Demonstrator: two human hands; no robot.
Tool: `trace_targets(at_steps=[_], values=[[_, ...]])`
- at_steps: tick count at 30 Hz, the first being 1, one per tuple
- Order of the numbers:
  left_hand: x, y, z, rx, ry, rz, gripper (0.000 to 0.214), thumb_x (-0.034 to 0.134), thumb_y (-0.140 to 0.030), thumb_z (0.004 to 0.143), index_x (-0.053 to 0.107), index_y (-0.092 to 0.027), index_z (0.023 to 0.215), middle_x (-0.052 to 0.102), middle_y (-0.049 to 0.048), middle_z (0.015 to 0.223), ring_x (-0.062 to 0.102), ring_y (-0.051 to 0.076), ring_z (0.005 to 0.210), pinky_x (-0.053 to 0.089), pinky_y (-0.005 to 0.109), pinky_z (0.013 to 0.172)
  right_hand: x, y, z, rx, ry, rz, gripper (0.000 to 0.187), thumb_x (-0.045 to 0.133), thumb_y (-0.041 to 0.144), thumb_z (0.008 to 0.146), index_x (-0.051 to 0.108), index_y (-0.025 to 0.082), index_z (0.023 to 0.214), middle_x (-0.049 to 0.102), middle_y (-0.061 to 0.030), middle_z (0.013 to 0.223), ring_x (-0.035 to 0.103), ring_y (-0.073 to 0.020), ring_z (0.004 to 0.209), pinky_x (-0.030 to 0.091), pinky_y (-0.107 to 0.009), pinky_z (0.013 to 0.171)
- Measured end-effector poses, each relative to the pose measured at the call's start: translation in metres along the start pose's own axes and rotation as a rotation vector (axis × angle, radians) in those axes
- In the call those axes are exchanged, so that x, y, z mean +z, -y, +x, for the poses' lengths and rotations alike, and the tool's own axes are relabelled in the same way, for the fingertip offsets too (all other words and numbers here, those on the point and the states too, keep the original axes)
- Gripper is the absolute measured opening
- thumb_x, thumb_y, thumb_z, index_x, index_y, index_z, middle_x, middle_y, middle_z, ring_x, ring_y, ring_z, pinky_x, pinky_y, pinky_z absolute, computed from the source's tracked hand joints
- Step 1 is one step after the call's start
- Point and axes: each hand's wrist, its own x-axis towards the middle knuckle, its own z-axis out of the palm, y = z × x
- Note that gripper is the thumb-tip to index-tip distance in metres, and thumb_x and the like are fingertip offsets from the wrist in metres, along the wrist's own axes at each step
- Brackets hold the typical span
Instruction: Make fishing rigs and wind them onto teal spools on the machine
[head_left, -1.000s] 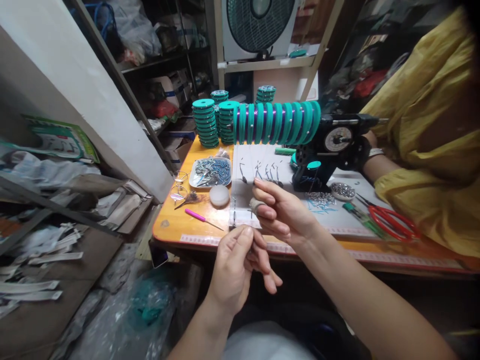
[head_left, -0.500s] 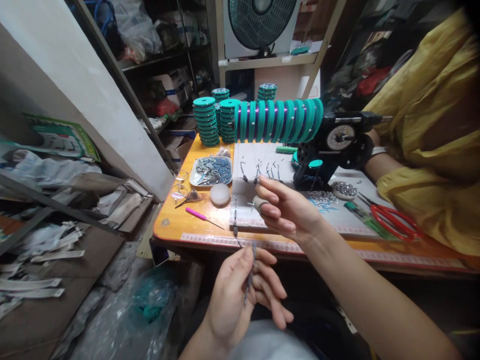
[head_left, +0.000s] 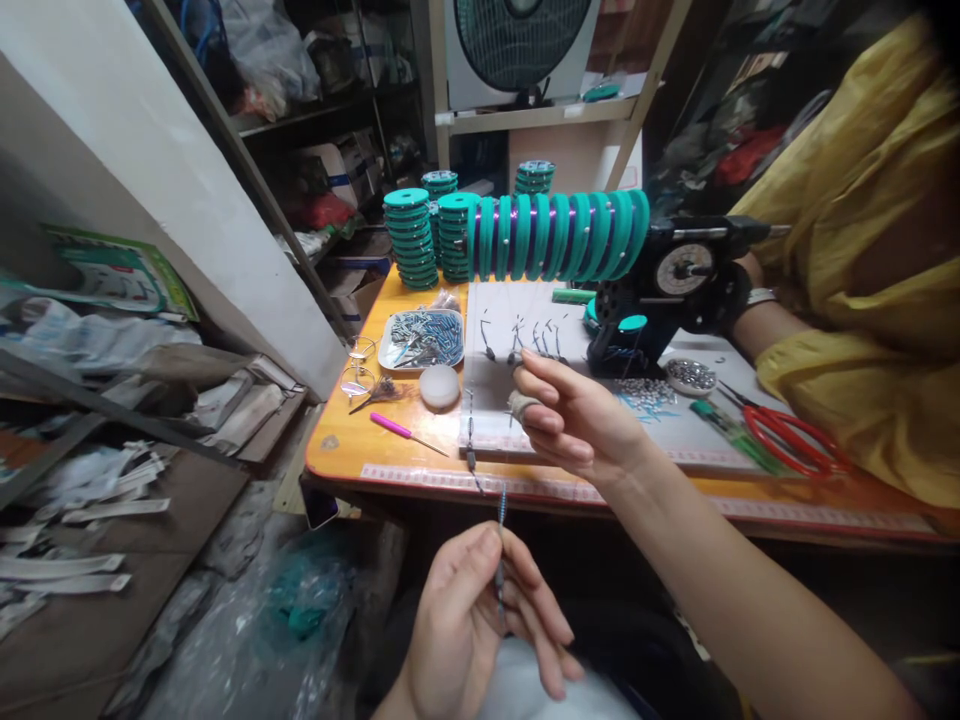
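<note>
My left hand (head_left: 476,600) is low in front of the table edge, thumb and forefinger pinching a thin blue striped piece (head_left: 502,506) that stands upright above them. Its other fingers are loosely bent. Above and to the right, my right hand (head_left: 570,415) is held over the grey board with curled fingers, one wrapped in a pale band. Its fingertips are close together by a small dark piece; what they hold is too small to make out. Green spools (head_left: 559,238) in a row sit on a black winding machine (head_left: 652,290) behind it. Thin dark-beaded lines (head_left: 471,440) hang left of my hands.
A white tray (head_left: 384,352) of small blue pieces, a round white container (head_left: 439,387) and a purple-handled needle tool (head_left: 391,426) lie left. Red-handled scissors (head_left: 795,440) and a bowl of metal bits (head_left: 690,377) are right, near a person in a yellow garment (head_left: 840,290).
My left hand has dropped slightly, its fingers drawing downward, and more of the blue striped piece shows above its pinch. The right hand has hardly moved.
</note>
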Motion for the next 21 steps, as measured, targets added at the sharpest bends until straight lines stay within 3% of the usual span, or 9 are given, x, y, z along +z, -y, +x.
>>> trace_targets(at_steps=[5,10,21], values=[[0.001,-0.004,0.006,0.05,-0.066,0.159,0.034,0.038,-0.033,0.101,0.063,-0.01,0.102,0.072,0.0075,0.064,0.07,0.018,0.048,0.05,0.017,0.04,0.001,0.002,-0.002,-0.002,0.01,-0.028,0.047,0.056,0.04,0.092,0.033,0.018,0.058,0.05,0.0048,0.045,0.034,-0.0022,0.024,0.022,-0.01,0.023],[0.002,-0.007,0.011,0.056,-0.117,0.245,0.032,0.047,-0.032,0.098,0.063,-0.01,0.082,0.071,0.0067,0.059,0.065,0.014,0.04,0.05,0.017,0.039,0.001,0.002,-0.003,-0.033,-0.047,-0.008,0.047,0.059,0.039,0.089,0.032,0.018,0.057,0.05,0.0052,0.043,0.033,-0.0023,0.022,0.019,-0.011,0.022],[0.001,-0.002,0.007,0.117,-0.14,0.219,0.034,0.049,-0.034,0.096,0.065,-0.011,0.076,0.071,0.007,0.059,0.068,0.017,0.046,0.046,0.016,0.038,0.007,0.0,-0.004,-0.063,-0.052,-0.023,0.048,0.063,0.039,0.086,0.031,0.018,0.057,0.049,0.0057,0.043,0.033,-0.0019,0.022,0.019,-0.011,0.023]])
